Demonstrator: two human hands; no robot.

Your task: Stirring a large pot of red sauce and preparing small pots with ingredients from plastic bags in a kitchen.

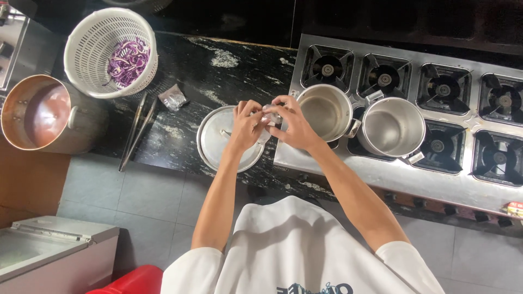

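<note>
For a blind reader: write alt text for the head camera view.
Seen from above, a person's left hand and right hand together hold a small clear packet over a metal lid on a black counter, beside two empty pots on a stove.

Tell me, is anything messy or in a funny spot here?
Nothing is spilled or broken. One small oddity: a crumpled clear plastic wrapper lies loose on the black counter, beside the white basket of shredded purple cabbage. The left hand and right hand both hold a similar small packet.

Clear packet between hands; another on counter
</note>
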